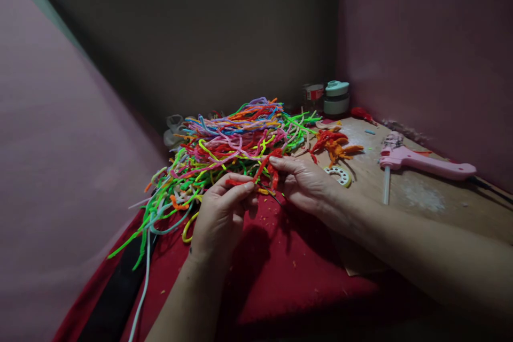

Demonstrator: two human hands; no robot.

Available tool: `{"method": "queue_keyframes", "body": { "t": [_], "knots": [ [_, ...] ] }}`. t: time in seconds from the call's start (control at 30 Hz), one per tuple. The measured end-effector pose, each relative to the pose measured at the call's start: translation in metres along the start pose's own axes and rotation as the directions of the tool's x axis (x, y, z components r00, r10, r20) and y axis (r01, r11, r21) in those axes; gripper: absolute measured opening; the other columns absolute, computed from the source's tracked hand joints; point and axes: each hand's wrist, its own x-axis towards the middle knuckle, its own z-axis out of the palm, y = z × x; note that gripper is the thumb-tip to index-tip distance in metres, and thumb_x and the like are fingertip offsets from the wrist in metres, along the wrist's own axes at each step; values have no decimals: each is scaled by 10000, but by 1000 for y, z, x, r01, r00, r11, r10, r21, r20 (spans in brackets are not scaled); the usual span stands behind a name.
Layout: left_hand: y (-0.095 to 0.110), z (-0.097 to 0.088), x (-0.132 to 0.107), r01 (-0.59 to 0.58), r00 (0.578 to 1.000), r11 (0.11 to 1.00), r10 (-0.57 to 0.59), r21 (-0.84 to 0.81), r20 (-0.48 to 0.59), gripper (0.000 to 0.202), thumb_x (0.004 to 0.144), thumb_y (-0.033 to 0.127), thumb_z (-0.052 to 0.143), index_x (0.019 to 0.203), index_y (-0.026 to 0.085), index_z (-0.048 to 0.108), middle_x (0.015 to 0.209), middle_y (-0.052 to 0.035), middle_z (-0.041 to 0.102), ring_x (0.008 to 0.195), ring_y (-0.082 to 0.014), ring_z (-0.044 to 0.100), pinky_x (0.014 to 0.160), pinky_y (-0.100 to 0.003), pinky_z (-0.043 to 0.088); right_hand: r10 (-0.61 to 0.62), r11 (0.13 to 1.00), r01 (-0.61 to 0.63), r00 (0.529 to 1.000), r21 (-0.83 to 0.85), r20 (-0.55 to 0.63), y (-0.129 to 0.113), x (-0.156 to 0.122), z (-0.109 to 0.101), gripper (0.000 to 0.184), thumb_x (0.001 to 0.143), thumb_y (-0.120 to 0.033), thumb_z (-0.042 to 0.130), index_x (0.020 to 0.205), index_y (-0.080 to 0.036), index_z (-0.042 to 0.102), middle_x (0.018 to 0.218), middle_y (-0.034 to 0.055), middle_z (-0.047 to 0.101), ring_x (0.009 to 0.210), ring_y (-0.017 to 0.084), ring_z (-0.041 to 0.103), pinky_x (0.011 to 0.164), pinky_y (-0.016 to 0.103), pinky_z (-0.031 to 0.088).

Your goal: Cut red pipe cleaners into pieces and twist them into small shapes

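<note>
Pinching one red pipe cleaner (267, 166): left hand (222, 216) grip clenched on its end, right hand (308, 184) grip grasping its bend. Multicoloured pile (240, 136) just behind.

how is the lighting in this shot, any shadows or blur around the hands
Head view: dim and uneven, brightest on the pipe cleaner pile and the pink glue gun; the left hand and right hand, pinching a red pipe cleaner, throw dark shadows onto the red cloth; the walls are murky; the edges bow from the wide lens; no glare.
</note>
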Motion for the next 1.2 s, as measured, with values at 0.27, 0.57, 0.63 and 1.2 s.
{"method": "queue_keyframes", "body": {
  "t": [0.27,0.57,0.63,1.2],
  "knots": [
    [0,-4,3,185,980,983,-185,10,68,122,607,146,675,686,146,582,584,33,560,474,-53,477,472,-172,367,-13,1000,14,1000,-8,4,-2,0,2,67,647,-86,665,653,-138,623,598,-31,584,537,69,466,556,230,364],
    [-11,2,1,-459,847,402,468,792,252,62,734,239,612,732,224,672,749,-30,603,765,-178,521,749,-265,374,-44,989,31,995,-141,-88,-3,2,1,41,694,-111,630,665,-130,609,551,-23,569,459,69,434,494,238,347],
    [-13,2,0,-433,866,438,445,788,229,79,750,261,601,724,224,665,693,-19,597,700,-164,520,699,-249,379,-47,988,33,995,-152,-88,-4,1,1,35,691,-110,630,670,-130,611,560,-17,579,473,79,464,513,246,368],
    [-6,0,-3,160,946,945,-229,286,228,198,801,331,536,772,140,577,417,6,550,292,-58,410,321,-142,245,-50,993,38,992,-108,-119,-8,5,0,165,737,-30,570,603,-127,575,535,-4,569,480,83,496,523,237,381]
  ]
}}
